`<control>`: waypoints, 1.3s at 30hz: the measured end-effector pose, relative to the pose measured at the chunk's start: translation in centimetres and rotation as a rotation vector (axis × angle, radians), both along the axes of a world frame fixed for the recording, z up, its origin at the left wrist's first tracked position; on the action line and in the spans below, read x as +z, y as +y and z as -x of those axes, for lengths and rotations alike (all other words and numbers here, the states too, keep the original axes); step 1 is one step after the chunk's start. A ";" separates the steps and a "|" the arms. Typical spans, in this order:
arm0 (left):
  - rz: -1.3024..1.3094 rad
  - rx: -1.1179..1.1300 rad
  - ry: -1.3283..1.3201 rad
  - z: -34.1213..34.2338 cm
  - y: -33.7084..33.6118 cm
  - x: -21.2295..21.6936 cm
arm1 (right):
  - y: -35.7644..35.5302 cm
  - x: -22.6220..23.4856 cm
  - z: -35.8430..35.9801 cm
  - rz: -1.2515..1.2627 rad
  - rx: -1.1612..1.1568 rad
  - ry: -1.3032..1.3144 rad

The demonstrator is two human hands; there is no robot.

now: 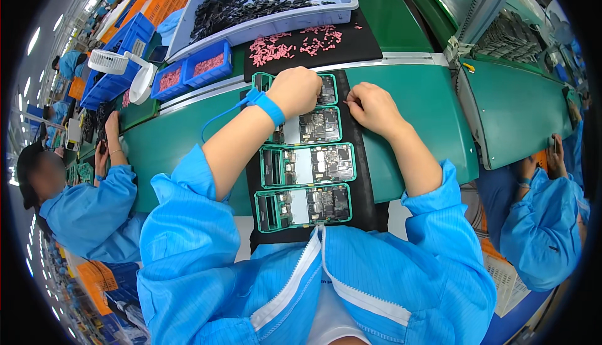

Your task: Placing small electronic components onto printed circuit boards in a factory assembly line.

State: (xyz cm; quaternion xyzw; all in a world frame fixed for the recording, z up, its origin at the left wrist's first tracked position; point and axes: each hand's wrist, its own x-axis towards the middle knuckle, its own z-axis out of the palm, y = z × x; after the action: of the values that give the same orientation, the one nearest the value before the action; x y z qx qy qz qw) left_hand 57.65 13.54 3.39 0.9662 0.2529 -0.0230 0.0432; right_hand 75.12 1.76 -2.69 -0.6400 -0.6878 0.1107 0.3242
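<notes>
Several open phone housings with green frames and exposed circuit boards lie in a column on a black mat [365, 176]. Nearest my body is one phone housing [304, 207], with another phone housing [308, 164] just beyond it. My left hand [296, 93], wearing a blue wrist strap [266, 107], is closed over the farthest phone housing [328, 90]; its fingertips are down at the board, and whatever they hold is hidden. Beside the mat's right edge, my right hand [375, 109] has thumb and forefinger pinched together; anything between them is too small to name.
Loose pink pieces [269, 49] are scattered on a dark mat beyond the rail. A large pale bin [263, 19] of black parts stands behind, with small blue trays [210, 63] of pink pieces and a white fan [143, 80] to its left. Co-workers sit on both sides.
</notes>
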 end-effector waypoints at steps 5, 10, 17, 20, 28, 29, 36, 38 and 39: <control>0.031 0.005 -0.109 1.8 0.3 -0.9 | -0.2 0.0 0.8 -0.003 -0.009 -0.002; -0.105 -0.221 -0.159 4.6 0.5 -1.2 | -0.2 -0.4 1.1 -0.040 -0.005 0.039; -0.136 -0.281 -0.116 6.0 0.6 -1.8 | -1.0 1.0 3.7 0.011 0.008 0.297; -0.120 -0.301 -0.225 6.7 0.6 -2.4 | -1.4 1.1 5.0 0.000 0.073 0.241; -0.296 -0.343 -0.261 7.4 0.0 -2.3 | -1.1 2.6 7.9 -0.053 0.345 -0.062; -0.265 -0.344 -0.322 7.8 0.0 -2.3 | -1.2 2.5 8.2 -0.049 0.349 -0.066; -0.310 0.213 -0.983 13.1 2.8 -2.8 | -0.7 3.0 9.3 -0.021 0.364 -0.223; -0.187 0.407 -1.023 16.0 3.9 -5.1 | -0.5 3.2 9.7 -0.031 0.373 -0.259; -0.092 0.493 -1.051 17.1 4.2 -6.0 | -0.5 3.2 10.0 -0.010 0.357 -0.311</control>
State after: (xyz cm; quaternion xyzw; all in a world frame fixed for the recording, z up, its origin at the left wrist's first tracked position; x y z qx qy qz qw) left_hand 40.51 17.76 -2.65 0.7615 0.4156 0.4815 0.1249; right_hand 65.17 1.23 0.54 -0.5161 -0.8322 0.0628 0.1927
